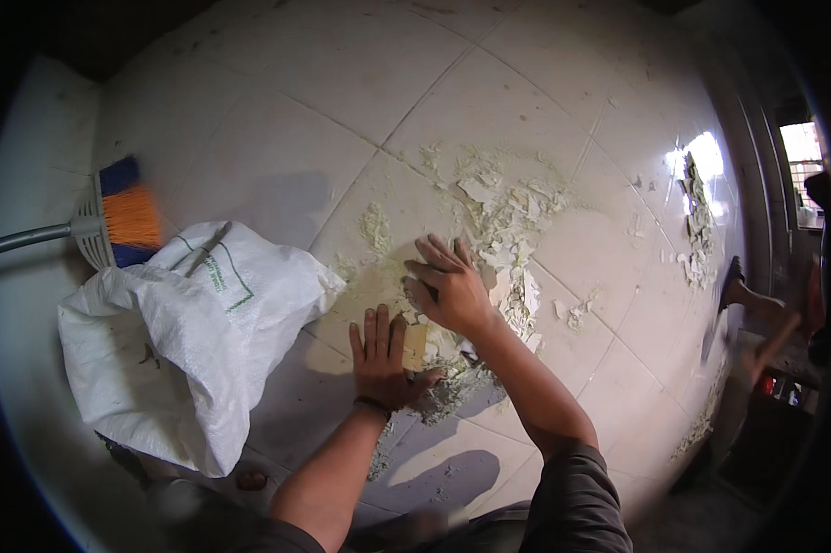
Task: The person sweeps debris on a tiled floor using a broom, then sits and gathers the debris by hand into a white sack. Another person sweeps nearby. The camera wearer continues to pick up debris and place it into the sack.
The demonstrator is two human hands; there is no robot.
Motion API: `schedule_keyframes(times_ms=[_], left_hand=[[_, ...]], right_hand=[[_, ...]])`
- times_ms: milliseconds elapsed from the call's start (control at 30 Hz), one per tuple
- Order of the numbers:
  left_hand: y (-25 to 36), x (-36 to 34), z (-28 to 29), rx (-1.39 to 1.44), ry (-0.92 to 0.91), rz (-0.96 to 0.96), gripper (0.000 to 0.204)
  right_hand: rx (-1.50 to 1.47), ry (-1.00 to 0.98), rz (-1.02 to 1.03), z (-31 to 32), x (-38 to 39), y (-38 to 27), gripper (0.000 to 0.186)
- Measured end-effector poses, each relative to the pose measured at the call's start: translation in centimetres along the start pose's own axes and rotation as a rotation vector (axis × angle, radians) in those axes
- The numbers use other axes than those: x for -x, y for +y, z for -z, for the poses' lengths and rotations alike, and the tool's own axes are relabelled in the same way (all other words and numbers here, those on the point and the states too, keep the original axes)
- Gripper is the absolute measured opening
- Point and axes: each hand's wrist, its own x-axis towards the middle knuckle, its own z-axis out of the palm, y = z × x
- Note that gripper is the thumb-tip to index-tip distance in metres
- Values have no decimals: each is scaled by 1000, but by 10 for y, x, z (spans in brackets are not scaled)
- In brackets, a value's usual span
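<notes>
Pale flakes and powdery scraps (517,198) are heaped on the tiled floor (286,166). My left hand (383,359) lies low with outstretched fingers beside a small tan flat piece (414,343) at the near end of the heap, partly touching it. My right hand (448,286) is just above and right of it, over the scraps, fingers apart and slightly bent; whether its fingertips touch the floor is unclear. Left of both hands lies a crumpled white woven sack (176,341) with green printing.
An orange and blue broom head (130,212) with a grey handle rests by the left wall. Another line of scraps (696,230) lies at right. Beyond it are another person's limb (756,323), blurred, a dark object with red items (784,392) and a barred window (802,175).
</notes>
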Motion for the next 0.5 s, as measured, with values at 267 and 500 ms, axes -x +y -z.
schedule_keyframes(times_ms=[267, 500], left_hand=[[-1, -1, -2, -36, -32, 6, 107], [1, 0, -3, -55, 9, -2, 107]], right_hand=[[141, 341, -615, 67, -88, 138, 56], [6, -37, -187, 22, 1, 69, 55]])
